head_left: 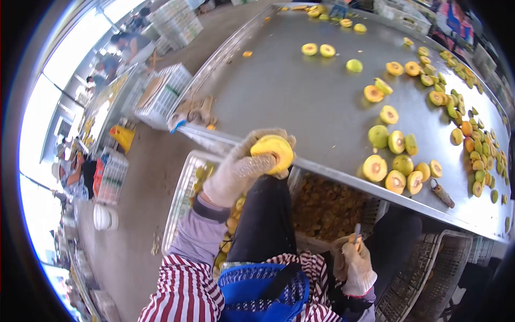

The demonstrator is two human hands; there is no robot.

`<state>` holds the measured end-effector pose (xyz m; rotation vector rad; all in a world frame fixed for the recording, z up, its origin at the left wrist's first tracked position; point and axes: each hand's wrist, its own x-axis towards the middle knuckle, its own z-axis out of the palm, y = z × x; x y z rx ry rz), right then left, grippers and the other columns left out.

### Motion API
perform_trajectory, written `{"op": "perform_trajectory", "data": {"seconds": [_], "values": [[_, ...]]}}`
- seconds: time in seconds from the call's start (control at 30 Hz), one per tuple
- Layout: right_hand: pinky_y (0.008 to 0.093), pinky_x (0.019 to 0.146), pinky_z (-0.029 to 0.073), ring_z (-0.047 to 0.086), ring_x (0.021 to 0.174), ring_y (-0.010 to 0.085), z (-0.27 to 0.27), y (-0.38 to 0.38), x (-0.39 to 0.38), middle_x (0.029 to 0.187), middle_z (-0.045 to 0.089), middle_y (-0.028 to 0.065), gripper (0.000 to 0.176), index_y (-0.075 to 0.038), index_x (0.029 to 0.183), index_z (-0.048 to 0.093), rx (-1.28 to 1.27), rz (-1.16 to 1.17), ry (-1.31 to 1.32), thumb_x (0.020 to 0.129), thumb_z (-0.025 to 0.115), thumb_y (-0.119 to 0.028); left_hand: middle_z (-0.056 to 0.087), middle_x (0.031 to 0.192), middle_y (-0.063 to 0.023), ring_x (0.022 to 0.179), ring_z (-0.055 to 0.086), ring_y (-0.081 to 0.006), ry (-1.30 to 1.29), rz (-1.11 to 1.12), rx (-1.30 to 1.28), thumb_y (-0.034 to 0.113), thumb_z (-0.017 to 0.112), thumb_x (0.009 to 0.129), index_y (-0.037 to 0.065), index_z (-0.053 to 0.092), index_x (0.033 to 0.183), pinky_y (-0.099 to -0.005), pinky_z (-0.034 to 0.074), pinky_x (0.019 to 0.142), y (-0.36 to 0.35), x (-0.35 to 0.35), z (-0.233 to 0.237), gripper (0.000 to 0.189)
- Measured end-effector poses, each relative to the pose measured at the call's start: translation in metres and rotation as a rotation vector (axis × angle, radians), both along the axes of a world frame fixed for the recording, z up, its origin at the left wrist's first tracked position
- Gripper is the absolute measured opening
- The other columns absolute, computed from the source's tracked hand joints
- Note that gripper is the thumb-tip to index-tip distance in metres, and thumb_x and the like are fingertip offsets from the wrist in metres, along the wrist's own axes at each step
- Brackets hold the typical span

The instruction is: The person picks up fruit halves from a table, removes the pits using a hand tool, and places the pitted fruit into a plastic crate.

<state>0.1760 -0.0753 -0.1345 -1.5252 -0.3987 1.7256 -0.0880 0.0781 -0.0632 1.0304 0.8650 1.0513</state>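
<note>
My left hand (247,161), in a pale glove, is closed round a halved yellow fruit (273,153) just off the near edge of the metal table (300,102). The cut side shows a hollow in its middle. Lower right, over my lap, my gloved right hand (355,263) is wrapped round a small tool (358,232) whose short metal end points up. Cut fruit halves (375,168) lie on the table to the right, near a dark-handled tool (442,194).
A white crate of fruit (177,214) stands left of my leg, and a crate of brown scraps (330,206) sits under the table edge. Empty-looking crates (424,273) are lower right. Several people work at the far left, near a white bucket (105,217).
</note>
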Motion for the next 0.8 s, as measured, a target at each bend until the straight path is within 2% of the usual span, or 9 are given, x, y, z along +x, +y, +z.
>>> {"op": "perform_trajectory", "data": {"seconds": [0.07,0.1,0.17,0.3,0.4,0.53,0.7,0.77,0.8], "values": [[0.0261,0.035,0.03,0.038,0.037,0.012,0.0,-0.002,-0.001,0.054,0.049,0.004,0.023,-0.002,0.1,0.061,0.064,0.004,0.011,0.098,0.052,-0.023,0.061,0.132,-0.0201,0.107,0.068,-0.0296,0.183,0.045,0.049,0.011,0.069,0.09,0.0,0.044,0.146,-0.0358,0.058,0.089,-0.015,-0.053,0.01,0.063],[0.0263,0.034,0.029,0.037,0.036,0.0121,-0.003,-0.003,0.0,0.054,0.049,0.0042,0.024,-0.002,0.1,0.061,0.09,0.0,0.027,0.099,0.052,-0.024,0.066,0.119,-0.0112,0.098,0.067,-0.0164,0.336,0.123,0.086,0.008,0.068,0.094,0.001,0.052,0.14,-0.0264,0.057,0.082,-0.027,-0.075,0.019,0.049],[0.0252,0.034,0.03,0.041,0.037,0.0111,-0.004,0.002,-0.003,0.055,0.053,0.0032,0.021,-0.002,0.103,0.061,0.041,0.009,0.005,0.097,0.053,-0.02,0.066,0.114,-0.0078,0.09,0.066,-0.0124,0.458,0.141,0.037,0.011,0.07,0.092,0.003,0.053,0.142,-0.0235,0.056,0.077,-0.053,-0.112,0.041,0.053],[0.024,0.033,0.032,0.042,0.036,0.0107,-0.012,0.007,-0.015,0.055,0.053,0.0029,0.021,-0.003,0.102,0.061,0.065,0.079,-0.018,0.099,0.053,-0.022,0.067,0.111,-0.0066,0.09,0.063,-0.0106,0.544,0.323,-0.043,0.018,0.07,0.091,0.003,0.055,0.138,-0.0244,0.053,0.07,-0.097,-0.158,0.061,0.052],[0.0237,0.032,0.03,0.039,0.036,0.01,-0.014,0.008,-0.029,0.054,0.049,0.0018,0.027,-0.004,0.101,0.061,0.075,0.116,-0.073,0.101,0.055,-0.03,0.066,0.115,-0.0092,0.097,0.067,-0.0194,0.303,0.348,-0.005,0.03,0.07,0.089,-0.001,0.056,0.134,-0.0345,0.058,0.084,-0.12,-0.198,0.049,0.056],[0.0223,0.033,0.027,0.036,0.037,0.0079,-0.012,0.009,-0.045,0.054,0.045,-0.0005,0.033,-0.005,0.1,0.061,0.091,0.139,-0.127,0.102,0.057,-0.037,0.065,0.124,-0.0148,0.111,0.068,-0.0283,0.136,0.432,0.0,0.027,0.069,0.089,-0.001,0.056,0.131,-0.0387,0.059,0.09,-0.125,-0.208,0.014,0.052],[0.0228,0.033,0.027,0.037,0.037,0.0084,-0.001,0.014,-0.062,0.053,0.045,-0.0004,0.03,-0.004,0.101,0.061,0.06,0.161,-0.172,0.103,0.054,-0.034,0.065,0.13,-0.0157,0.11,0.068,-0.0257,-0.08,0.357,-0.058,0.024,0.069,0.089,-0.002,0.056,0.133,-0.0355,0.055,0.095,-0.116,-0.208,-0.026,0.052],[0.0239,0.032,0.027,0.039,0.037,0.0092,0.004,0.015,-0.072,0.052,0.046,0.0,0.029,-0.004,0.1,0.061,0.066,0.267,-0.207,0.103,0.052,-0.031,0.057,0.141,-0.0239,0.104,0.071,-0.0306,-0.035,0.427,-0.047,0.033,0.071,0.086,-0.002,0.056,0.13,-0.0379,0.062,0.075,-0.111,-0.2,-0.04,0.058],[0.0238,0.033,0.027,0.041,0.037,0.0095,0.002,0.015,-0.073,0.052,0.048,0.0005,0.029,-0.004,0.1,0.061,0.101,0.334,-0.231,0.101,0.051,-0.03,0.059,0.138,-0.0237,0.096,0.072,-0.0285,-0.063,0.437,-0.032,0.032,0.071,0.087,-0.001,0.055,0.133,-0.0362,0.059,0.068,-0.108,-0.189,-0.036,0.058]]}}
